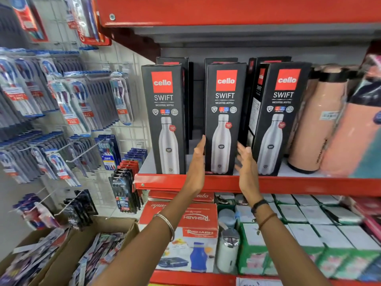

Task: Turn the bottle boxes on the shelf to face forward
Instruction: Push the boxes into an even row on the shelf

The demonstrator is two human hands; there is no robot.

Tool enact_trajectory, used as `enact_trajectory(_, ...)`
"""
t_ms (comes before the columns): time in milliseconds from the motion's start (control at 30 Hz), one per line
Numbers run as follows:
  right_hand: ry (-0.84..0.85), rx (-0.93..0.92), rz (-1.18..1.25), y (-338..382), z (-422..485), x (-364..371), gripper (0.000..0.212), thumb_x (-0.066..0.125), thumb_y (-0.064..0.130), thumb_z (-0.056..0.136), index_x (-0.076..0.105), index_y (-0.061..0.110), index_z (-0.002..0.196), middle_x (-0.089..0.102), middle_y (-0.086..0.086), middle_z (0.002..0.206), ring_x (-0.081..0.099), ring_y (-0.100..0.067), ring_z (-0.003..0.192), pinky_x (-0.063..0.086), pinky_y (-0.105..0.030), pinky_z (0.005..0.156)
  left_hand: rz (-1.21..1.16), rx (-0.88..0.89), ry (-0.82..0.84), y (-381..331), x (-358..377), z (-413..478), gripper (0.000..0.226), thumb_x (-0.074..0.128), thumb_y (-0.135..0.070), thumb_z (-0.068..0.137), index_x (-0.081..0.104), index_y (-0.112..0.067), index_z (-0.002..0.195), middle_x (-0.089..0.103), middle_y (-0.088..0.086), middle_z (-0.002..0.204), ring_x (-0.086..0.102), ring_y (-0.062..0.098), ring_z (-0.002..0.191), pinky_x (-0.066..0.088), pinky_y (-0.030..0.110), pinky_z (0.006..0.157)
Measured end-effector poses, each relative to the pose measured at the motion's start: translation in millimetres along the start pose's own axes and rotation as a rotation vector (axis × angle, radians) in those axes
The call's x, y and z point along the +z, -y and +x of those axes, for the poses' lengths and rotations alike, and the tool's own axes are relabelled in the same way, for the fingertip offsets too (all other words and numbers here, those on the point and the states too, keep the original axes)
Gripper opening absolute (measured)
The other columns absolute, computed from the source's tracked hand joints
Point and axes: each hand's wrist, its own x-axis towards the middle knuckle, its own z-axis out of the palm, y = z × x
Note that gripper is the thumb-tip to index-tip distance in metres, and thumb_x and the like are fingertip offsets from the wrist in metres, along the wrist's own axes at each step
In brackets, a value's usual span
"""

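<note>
We stand before a red metal shelving unit [288, 184] in a shop. To its left, a white wire grid panel [61, 48] carries hooks hung with toothbrush packs [68, 104]. Below that panel, at the unit's lower left, open cardboard cartons [115, 226] hold loose packets. Under the unit's middle ledge sit red lunch-set boxes [195, 221] and rows of green-and-white boxes [309, 234]. The grey underside of its upper shelf [247, 32] lies in shade.
</note>
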Motion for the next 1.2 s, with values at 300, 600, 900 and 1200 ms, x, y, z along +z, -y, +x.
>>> enact_trajectory(300, 0.016, 0.006, 0.040, 7.8, -12.2, -8.6, 0.081, 0.023, 0.070, 0.080, 0.045, 0.019, 0.139, 0.047, 0.004, 0.132, 0.045, -0.010, 0.117, 0.042, -0.034, 0.097, -0.046, 0.016, -0.059, -3.5, 5.1, -14.1, 0.052, 0.005, -0.050, 0.097, 0.017, -0.038, 0.146, 0.019, -0.016, 0.153, 0.014, 0.014, 0.149, 0.012, 0.050, 0.122)
enact_trajectory(600, 0.037, -0.052, 0.021, 10.7, -17.5, -16.5, 0.056, 0.022, 0.050, 0.098, 0.046, 0.019, 0.138, 0.048, -0.005, 0.145, 0.047, -0.015, 0.131, 0.040, -0.037, 0.108, 0.163, 0.161, -0.173, -2.4, 15.6, -27.3, 0.078, 0.014, -0.082, 0.078, 0.012, -0.041, 0.144, 0.008, -0.014, 0.160, 0.008, 0.005, 0.150, 0.011, 0.043, 0.124)
enact_trajectory(900, -0.322, -0.426, 0.088, 17.7, -3.7, -79.4, 0.053, 0.025, 0.035, 0.099, 0.048, 0.007, 0.136, 0.049, -0.002, 0.144, 0.043, -0.011, 0.136, 0.033, -0.035, 0.114, 0.233, 0.535, 0.034, -22.0, 78.2, -17.5, 0.067, 0.020, -0.051, 0.098, 0.022, -0.010, 0.150, 0.016, 0.006, 0.163, 0.012, 0.013, 0.151, 0.013, 0.036, 0.123)
enact_trajectory(1200, -0.151, -0.015, 0.025, 9.2, 25.7, -118.4, 0.095, 0.023, 0.084, 0.073, 0.037, 0.022, 0.144, 0.038, 0.002, 0.152, 0.036, -0.013, 0.138, 0.025, -0.039, 0.117, 0.068, 0.084, 0.000, -16.7, 123.4, 17.5, 0.092, 0.010, -0.083, 0.077, 0.004, -0.030, 0.151, 0.001, -0.022, 0.155, 0.000, -0.009, 0.142, 0.002, 0.021, 0.120)
